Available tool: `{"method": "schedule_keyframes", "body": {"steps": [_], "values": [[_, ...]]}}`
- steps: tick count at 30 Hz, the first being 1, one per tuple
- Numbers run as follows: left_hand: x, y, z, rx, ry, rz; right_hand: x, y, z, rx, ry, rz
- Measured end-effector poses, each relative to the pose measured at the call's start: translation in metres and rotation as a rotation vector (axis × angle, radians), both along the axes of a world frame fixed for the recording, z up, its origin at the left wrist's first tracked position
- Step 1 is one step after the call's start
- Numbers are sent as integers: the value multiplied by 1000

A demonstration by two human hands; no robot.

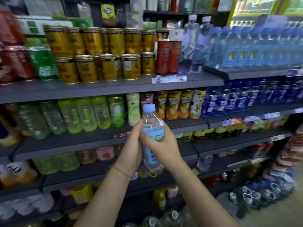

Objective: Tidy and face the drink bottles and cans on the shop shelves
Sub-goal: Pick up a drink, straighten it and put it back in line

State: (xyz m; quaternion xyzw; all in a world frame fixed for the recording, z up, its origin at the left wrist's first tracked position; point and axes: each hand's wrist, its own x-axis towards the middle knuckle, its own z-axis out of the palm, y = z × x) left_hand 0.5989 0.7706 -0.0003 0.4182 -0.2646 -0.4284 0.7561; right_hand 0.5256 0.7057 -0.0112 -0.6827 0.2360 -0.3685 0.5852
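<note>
Between two hands (131, 149), one bottle (151, 136)

Two tall red snack tubes (168, 57) stood upright and side by side at the far centre. A strip of price labels (168, 78) lay just in front of them. Above and to the left, a yellow-and-black pouch (108, 14) hung beside other packets too blurred to name. Green-and-white packs (44, 24) sat at the far left. A yellow-green display board (262, 9) filled the far right corner. Lower down were a red price tag (122, 134) and, to the right, orange and blue tags (236, 121). Blurred red-and-white packets (295, 145) were piled at the right edge, above pale floor (270, 215).
</note>
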Motion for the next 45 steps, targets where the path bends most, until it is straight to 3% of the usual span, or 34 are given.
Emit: {"method": "schedule_keyframes", "body": {"steps": [13, 23, 31, 35, 40, 45], "values": [[-141, -315, -5, -127, -238, -49, -177, -290, 20, -117, 4, -223], [-238, -480, 83, -244, -752, 230, -288, -467, 84, -227, -66, -330], [-302, -602, 91, -283, -910, 629, -341, -611, 101, -305, -108, -249], [-342, -678, 89, -199, -978, 868, -392, -687, 117, -314, -85, -194], [-381, -761, 99, -65, -1260, 997, -429, -770, 143, -381, -170, -256], [-386, -816, 99, 398, -1680, 1130, -426, -828, 170, -485, -276, -433]]}}
